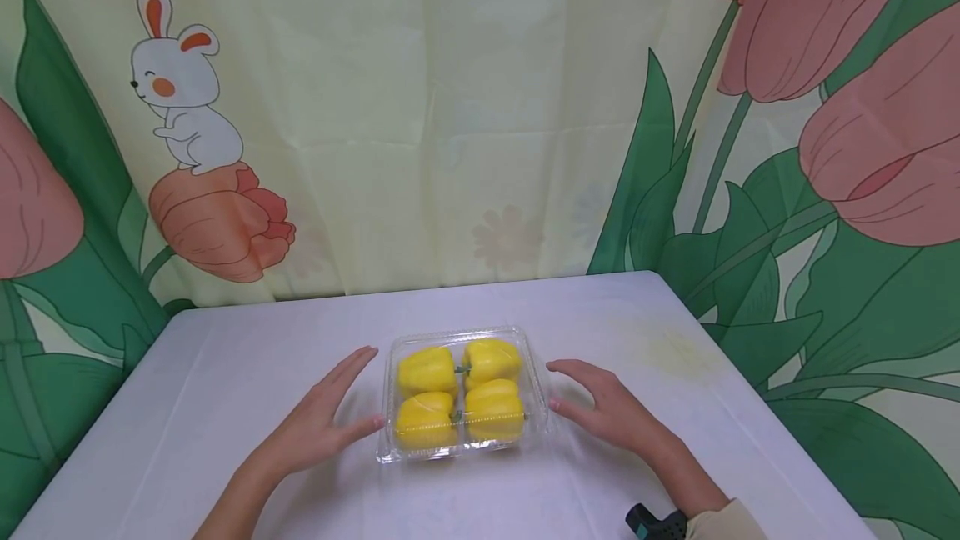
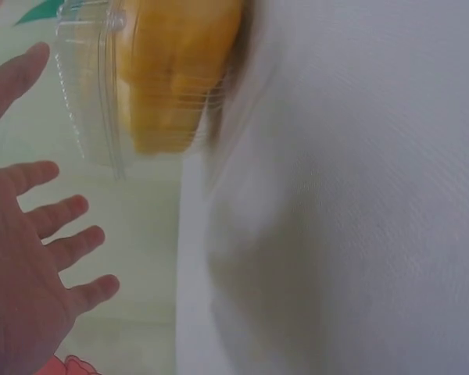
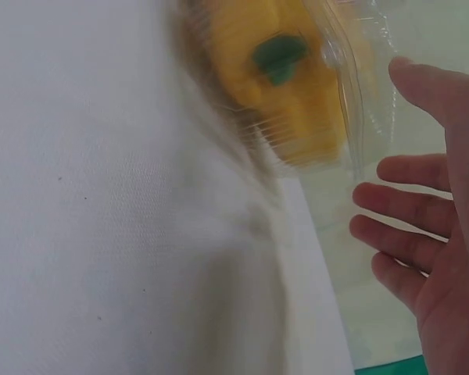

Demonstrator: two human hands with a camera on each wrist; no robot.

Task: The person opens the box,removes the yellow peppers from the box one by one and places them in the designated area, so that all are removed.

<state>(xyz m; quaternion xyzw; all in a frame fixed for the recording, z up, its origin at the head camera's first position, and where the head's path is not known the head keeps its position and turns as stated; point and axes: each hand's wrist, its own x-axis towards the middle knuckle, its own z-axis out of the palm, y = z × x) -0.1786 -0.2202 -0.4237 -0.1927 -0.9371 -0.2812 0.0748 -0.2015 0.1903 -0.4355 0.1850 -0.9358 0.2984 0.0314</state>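
Both empty, fingers extended, our left hand (image 1: 322, 419) at nine o'clock and right hand (image 1: 611, 411) at three flank the plastic box (image 1: 532, 382) on the surface (image 1: 600, 319); squeezing unevenly could buckle it.

One left hand (image 1: 318, 432), fingers (image 2: 76, 247) straight and spread, thumb (image 2: 14, 80) held apart, left forearm (image 1: 240, 497) slanting in from lower left; one right hand (image 1: 611, 408), fingers (image 3: 402, 206) slightly bent and parted, thumb (image 3: 431, 87) likewise apart, right forearm (image 1: 681, 469) slanting in from lower right, both palms inward.
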